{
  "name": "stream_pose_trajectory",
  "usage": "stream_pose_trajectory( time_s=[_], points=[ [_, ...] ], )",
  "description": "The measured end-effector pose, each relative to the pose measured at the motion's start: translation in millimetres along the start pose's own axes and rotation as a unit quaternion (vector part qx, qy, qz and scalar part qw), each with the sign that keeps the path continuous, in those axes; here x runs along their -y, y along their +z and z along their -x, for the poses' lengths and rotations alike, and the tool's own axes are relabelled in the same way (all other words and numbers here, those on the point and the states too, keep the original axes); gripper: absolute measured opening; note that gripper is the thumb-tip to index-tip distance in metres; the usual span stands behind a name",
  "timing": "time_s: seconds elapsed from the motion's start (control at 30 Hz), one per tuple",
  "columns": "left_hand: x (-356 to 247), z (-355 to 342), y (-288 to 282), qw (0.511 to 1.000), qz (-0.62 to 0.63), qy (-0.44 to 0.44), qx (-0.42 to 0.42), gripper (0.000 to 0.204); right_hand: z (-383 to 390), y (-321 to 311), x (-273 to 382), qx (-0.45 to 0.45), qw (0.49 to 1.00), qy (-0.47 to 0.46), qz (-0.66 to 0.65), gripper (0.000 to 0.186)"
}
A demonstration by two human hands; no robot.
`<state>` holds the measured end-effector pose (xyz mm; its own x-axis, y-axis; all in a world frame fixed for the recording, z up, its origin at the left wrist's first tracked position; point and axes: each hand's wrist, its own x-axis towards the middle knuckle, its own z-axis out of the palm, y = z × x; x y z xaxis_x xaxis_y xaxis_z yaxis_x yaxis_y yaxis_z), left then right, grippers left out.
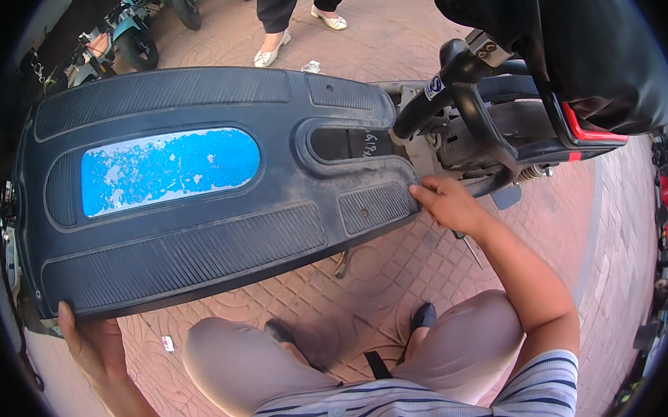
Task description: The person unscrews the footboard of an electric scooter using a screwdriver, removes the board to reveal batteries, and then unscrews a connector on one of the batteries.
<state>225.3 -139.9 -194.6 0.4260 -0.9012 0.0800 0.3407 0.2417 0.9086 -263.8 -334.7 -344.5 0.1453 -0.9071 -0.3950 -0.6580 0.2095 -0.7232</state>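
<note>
A black plastic footboard cover (277, 145) of an electric scooter stretches across the view, with ribbed strips and a worn blue inset (170, 171). At its near left corner, my left hand (97, 339) is closed on the edge, thumb on the side and fingers partly hidden beneath. My right hand (449, 203) pinches the cover's near right corner. From under that hand sticks out a thin metal shaft with a dark end, looking like a screwdriver (469, 249). Inside the cover's U-shaped cutout, a dark surface (352, 144) with light handwriting shows.
The scooter's black frame tube (430, 100) and dark seat (606, 57) rise at the right. A person in dark trousers (278, 5) stands beyond the cover. Parked scooters (135, 43) line the far left. My knees (243, 362) are bent over reddish paving (292, 289).
</note>
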Motion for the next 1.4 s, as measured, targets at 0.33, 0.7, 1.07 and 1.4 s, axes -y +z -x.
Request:
stream_pose_trajectory(
  time_s=[0.33, 0.7, 1.07, 1.4],
  points=[
    [-8.3, 21.1, 28.4, 0.996, -0.020, 0.005, -0.082, 0.050, -7.2, 8.5, -6.9, 0.030, 0.996, -0.019, -0.077, 0.033],
    [-1.1, 94.3, 37.2, 0.991, -0.027, 0.011, -0.129, 0.062, -0.8, -2.7, -5.3, 0.085, 0.992, -0.039, -0.080, 0.027],
    [6.8, 126.7, -86.7, 0.979, 0.020, -0.013, -0.204, 0.061, 33.5, 23.2, 23.7, 0.272, 0.957, -0.077, -0.069, 0.024],
    [50.0, 145.4, -190.1, 0.978, 0.070, -0.088, -0.174, 0.069, 33.1, 95.3, -16.3, 0.514, 0.845, -0.132, 0.065, 0.036]
  ],
)
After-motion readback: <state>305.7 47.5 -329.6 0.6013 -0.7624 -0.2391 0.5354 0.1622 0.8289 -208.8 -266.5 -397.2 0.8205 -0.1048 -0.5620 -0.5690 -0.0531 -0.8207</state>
